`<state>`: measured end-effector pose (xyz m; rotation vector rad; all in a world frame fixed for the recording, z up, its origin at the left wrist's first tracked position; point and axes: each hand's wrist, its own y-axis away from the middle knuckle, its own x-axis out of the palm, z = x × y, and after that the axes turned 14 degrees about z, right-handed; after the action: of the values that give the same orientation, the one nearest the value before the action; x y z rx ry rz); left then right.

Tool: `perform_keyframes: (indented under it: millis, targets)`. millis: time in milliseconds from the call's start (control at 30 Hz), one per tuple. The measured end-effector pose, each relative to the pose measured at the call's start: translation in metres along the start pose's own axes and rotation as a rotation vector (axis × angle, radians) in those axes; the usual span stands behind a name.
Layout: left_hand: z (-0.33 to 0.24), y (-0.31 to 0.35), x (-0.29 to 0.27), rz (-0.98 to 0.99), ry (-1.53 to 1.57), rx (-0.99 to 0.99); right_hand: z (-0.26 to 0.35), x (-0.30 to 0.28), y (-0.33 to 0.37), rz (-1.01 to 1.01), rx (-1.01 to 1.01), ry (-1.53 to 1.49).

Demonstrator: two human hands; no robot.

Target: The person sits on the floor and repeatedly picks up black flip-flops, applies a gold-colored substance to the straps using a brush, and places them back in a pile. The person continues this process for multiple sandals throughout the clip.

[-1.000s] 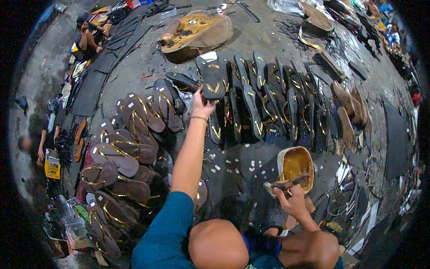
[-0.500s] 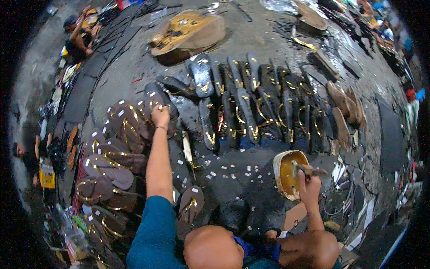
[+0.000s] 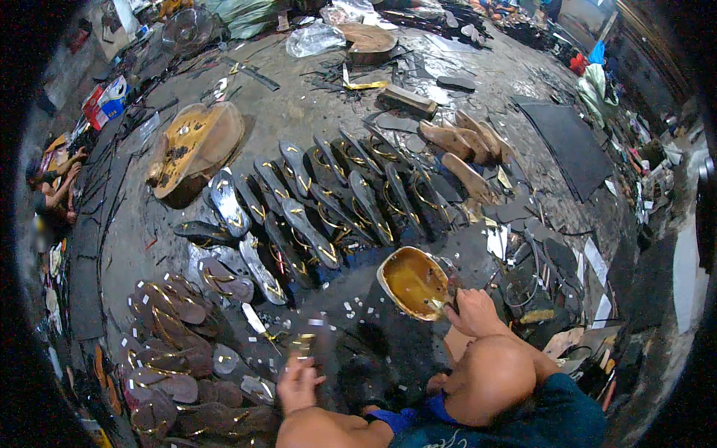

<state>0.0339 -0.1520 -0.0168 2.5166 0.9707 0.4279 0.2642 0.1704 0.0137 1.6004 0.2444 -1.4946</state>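
Observation:
My left hand (image 3: 299, 384) is closed on a brown flip-flop (image 3: 308, 342) with a gold strap and a white sticker, blurred by motion, in front of my knees. My right hand (image 3: 476, 313) is closed around the handle of a brush (image 3: 450, 299) at the right rim of a tub (image 3: 382, 282) of amber, glue-like liquid; the brush's far end is hard to make out. To the left lie several brown flip-flops (image 3: 175, 384) with gold straps. One more brown flip-flop (image 3: 224, 280) sits apart, nearer the black ones.
Rows of black soles with gold straps (image 3: 310, 231) stand beyond the tub. Wooden foot forms (image 3: 448, 140) lie to their right, near a dark flat sheet (image 3: 564, 142). A large wooden block (image 3: 216, 134) is at the far left. Small white bits litter the ground; another person's hands (image 3: 71, 172) show at left.
My left hand has drawn back toward my knees, bringing a brown flip-flop. My right hand keeps the brush, now lower at the tub's rim. The view has swung to the right.

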Motion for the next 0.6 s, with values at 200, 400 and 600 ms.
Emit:
perform_keyframes:
  millis: [200,400,600]
  targets:
    - [0.075,-0.048,0.033,0.238,-0.864,0.28,-0.01,0.01,0.017,0.253,-0.035,-0.038]
    - [0.069,-0.105,0.044,0.671,-1.252,0.515,0.0,-0.019,0.002,0.259,-0.141,-1.478]
    - [0.046,-0.134,0.072,0.681,-1.389,0.402,0.042,-0.072,-0.037,0.372,-0.442,-2.189]
